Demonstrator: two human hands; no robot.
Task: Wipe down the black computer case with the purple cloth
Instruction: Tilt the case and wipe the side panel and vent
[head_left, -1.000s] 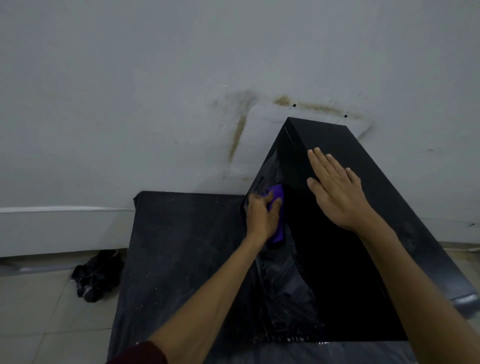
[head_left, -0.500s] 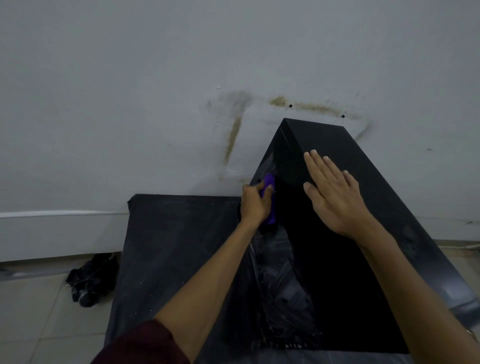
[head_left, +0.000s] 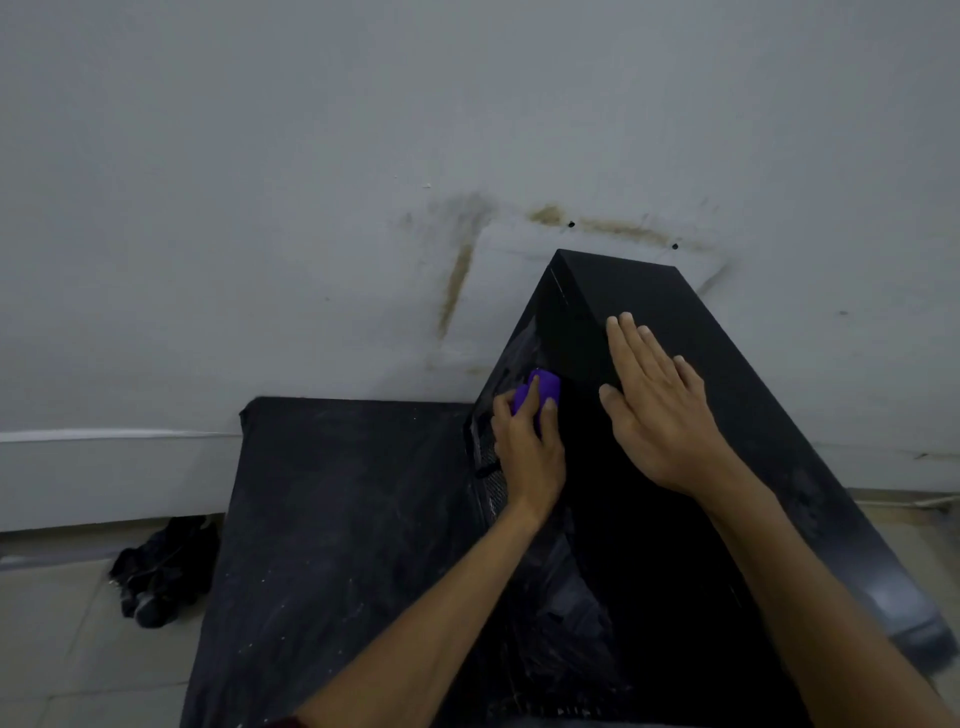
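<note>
left hand (head_left: 527, 452) gripping purple cloth (head_left: 543, 391), computer case (head_left: 675, 545)

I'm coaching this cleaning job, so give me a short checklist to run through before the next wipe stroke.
1. Left hand grips the purple cloth: ok.
2. Purple cloth touches the computer case side panel: ok.
3. Right hand lies flat on the computer case, bracing it: ok.
4. Computer case's footing on the black surface: cannot tell.
5. Side panel free of dust: cannot tell.
</note>
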